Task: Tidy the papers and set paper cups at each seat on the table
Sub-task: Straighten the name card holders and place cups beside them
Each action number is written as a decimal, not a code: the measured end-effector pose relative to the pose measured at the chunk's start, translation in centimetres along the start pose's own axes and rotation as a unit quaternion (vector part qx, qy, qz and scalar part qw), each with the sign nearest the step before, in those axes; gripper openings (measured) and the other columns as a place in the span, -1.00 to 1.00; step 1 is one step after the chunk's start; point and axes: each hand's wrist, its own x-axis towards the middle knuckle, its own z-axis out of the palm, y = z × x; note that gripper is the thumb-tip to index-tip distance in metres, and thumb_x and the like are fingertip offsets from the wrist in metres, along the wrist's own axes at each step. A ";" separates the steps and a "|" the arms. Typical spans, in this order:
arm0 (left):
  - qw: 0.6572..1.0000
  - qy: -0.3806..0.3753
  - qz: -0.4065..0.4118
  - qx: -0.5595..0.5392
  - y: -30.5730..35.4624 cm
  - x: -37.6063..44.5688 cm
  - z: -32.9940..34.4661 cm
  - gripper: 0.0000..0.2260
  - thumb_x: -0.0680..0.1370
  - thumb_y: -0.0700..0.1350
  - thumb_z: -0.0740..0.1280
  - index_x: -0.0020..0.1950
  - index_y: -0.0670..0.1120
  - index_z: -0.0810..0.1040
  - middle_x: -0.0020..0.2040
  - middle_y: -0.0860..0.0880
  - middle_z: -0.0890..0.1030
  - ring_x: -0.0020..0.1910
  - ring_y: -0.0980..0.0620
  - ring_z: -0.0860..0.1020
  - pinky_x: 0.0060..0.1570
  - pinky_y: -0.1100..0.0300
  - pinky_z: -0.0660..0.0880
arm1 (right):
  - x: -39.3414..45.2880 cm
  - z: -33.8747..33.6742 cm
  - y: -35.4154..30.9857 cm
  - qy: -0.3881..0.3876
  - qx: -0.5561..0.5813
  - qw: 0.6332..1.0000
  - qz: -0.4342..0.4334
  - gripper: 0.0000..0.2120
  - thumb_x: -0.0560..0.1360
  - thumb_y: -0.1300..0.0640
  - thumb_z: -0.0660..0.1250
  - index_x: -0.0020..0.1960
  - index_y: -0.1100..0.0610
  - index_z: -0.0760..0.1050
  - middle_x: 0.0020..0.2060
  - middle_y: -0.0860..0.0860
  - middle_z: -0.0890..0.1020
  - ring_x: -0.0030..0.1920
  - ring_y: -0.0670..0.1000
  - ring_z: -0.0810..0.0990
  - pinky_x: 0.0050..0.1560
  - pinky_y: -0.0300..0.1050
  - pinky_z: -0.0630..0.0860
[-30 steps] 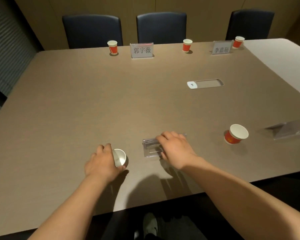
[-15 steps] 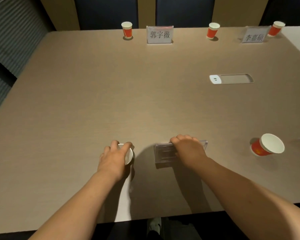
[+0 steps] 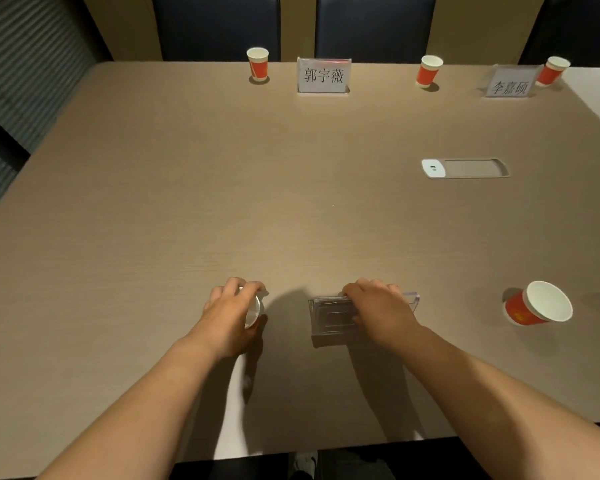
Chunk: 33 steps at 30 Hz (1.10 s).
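My left hand (image 3: pixel 231 315) is wrapped around a paper cup (image 3: pixel 253 311) near the table's front edge; only its white rim shows past my fingers. My right hand (image 3: pixel 378 308) grips a clear acrylic name holder (image 3: pixel 329 315) resting on the table just right of the cup. Another red paper cup (image 3: pixel 536 304) stands at the right near side. Three red cups stand along the far edge: one at the left (image 3: pixel 258 64), one in the middle (image 3: pixel 429 71), one at the right (image 3: pixel 552 71).
Two name signs stand at the far edge, one in the centre (image 3: pixel 324 75) and one at the right (image 3: pixel 510 85). A grey socket cover (image 3: pixel 465 168) is set into the brown table (image 3: pixel 187 202). Dark chairs (image 3: pixel 215 26) line the far side.
The view has tilted down and moved closer to the table. My left hand has turned the cup more upright, and my right hand has tipped the holder up on its edge.
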 end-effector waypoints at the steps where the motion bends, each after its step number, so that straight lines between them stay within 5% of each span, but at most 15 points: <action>1: 1.000 -0.010 0.001 0.016 -0.2 -0.2 -0.2 -0.28 0.38 -0.01 0.49 0.46 0.18 0.22 0.44 0.00 0.25 0.42 -0.16 0.23 0.39 -0.03 0.26 | 0.0 -0.3 -0.2 -0.004 0.005 1.000 0.000 -0.64 0.48 0.16 0.36 0.24 -0.03 0.42 0.15 0.00 0.56 0.16 0.07 0.49 0.20 0.03 0.37; 4: 1.000 -0.002 0.020 0.024 0.3 -0.9 -1.2 -0.06 0.31 0.12 0.53 0.55 0.20 0.04 0.57 -0.03 0.07 0.56 -0.14 0.03 0.49 -0.10 0.04 | -0.1 -1.5 -0.4 0.000 0.026 1.000 -0.005 -0.49 0.42 0.05 0.45 0.31 -0.02 0.37 0.23 0.00 0.55 0.25 0.09 0.47 0.25 0.07 0.35; 7: 0.995 0.069 0.068 -0.002 -0.4 -3.5 -2.7 -0.16 0.36 0.22 0.46 0.53 0.17 0.11 0.52 0.01 0.16 0.52 -0.07 0.10 0.46 -0.03 0.08 | -1.0 -3.1 -3.0 0.058 0.026 0.996 -0.055 -0.39 0.45 -0.04 0.40 0.44 0.00 0.28 0.33 0.01 0.48 0.32 0.11 0.42 0.28 0.05 0.33; 10: 0.986 0.136 0.094 -0.026 -1.5 -5.9 -4.3 -0.49 0.40 0.29 0.34 0.28 0.13 0.40 0.23 0.11 0.41 0.23 0.06 0.37 0.21 0.10 0.33 | -1.9 -5.6 -7.2 0.104 0.081 0.986 -0.097 -0.54 0.51 -0.11 0.29 0.36 0.03 0.39 0.26 0.01 0.54 0.26 0.09 0.48 0.26 0.03 0.36; 12: 0.986 0.130 0.047 -0.095 -3.7 -8.5 -6.1 -0.70 0.41 0.30 0.29 -0.07 0.10 0.48 -0.09 0.15 0.54 -0.11 0.12 0.48 -0.08 0.07 0.48 | -2.8 -7.5 -11.9 0.112 0.106 0.979 -0.135 -0.73 0.52 -0.13 0.23 0.07 0.03 0.50 0.04 0.02 0.62 0.07 0.10 0.56 0.08 -0.01 0.41; 14: 0.985 0.112 0.009 -0.130 -6.0 -10.8 -7.2 -0.64 0.42 0.28 0.23 -0.28 -0.01 0.43 -0.41 0.09 0.50 -0.39 0.10 0.45 -0.29 0.06 0.49 | -3.6 -8.5 -15.8 0.108 0.089 0.975 -0.176 -0.73 0.54 -0.11 0.19 -0.21 0.04 0.42 -0.18 0.05 0.63 -0.13 0.15 0.59 -0.18 -0.06 0.34; 16: 0.986 0.139 -0.007 -0.088 -9.5 -14.5 -8.6 -0.64 0.47 0.24 0.20 -0.30 -0.03 0.37 -0.53 0.03 0.39 -0.47 0.04 0.40 -0.36 0.08 0.45 | -4.5 -8.7 -20.8 0.101 0.067 0.969 -0.217 -0.68 0.56 -0.09 0.15 -0.30 0.04 0.33 -0.29 0.09 0.61 -0.21 0.20 0.58 -0.27 -0.08 0.29; 23: 0.976 0.202 -0.062 -0.061 -22.3 -28.4 -13.7 -0.55 0.58 0.10 0.27 -0.41 -0.09 0.27 -0.53 -0.04 0.35 -0.40 -0.11 0.44 -0.34 0.04 0.37 | -8.7 -9.1 -38.8 0.082 0.064 0.951 -0.291 -0.52 0.61 -0.09 0.08 -0.45 0.02 0.14 -0.51 -0.04 0.32 -0.34 0.14 0.43 -0.33 -0.09 0.30; 28: 0.963 0.245 -0.106 -0.032 -32.1 -39.8 -17.4 -0.55 0.58 0.17 0.23 -0.37 -0.10 0.30 -0.47 -0.08 0.44 -0.38 -0.09 0.48 -0.32 0.00 0.44 | -12.2 -9.2 -53.9 0.082 0.074 0.932 -0.345 -0.60 0.61 -0.10 0.08 -0.35 0.05 0.29 -0.34 0.12 0.58 -0.19 0.22 0.57 -0.29 -0.08 0.30; 33: 0.945 0.294 -0.134 -0.042 -39.3 -46.8 -20.1 -0.56 0.58 0.18 0.22 -0.37 -0.08 0.30 -0.48 0.00 0.40 -0.42 -0.03 0.48 -0.43 0.10 0.30 | -13.5 -9.6 -64.4 0.078 0.076 0.918 -0.382 -0.60 0.61 -0.11 0.08 -0.35 0.04 0.28 -0.38 0.02 0.45 -0.18 0.20 0.56 -0.26 -0.05 0.39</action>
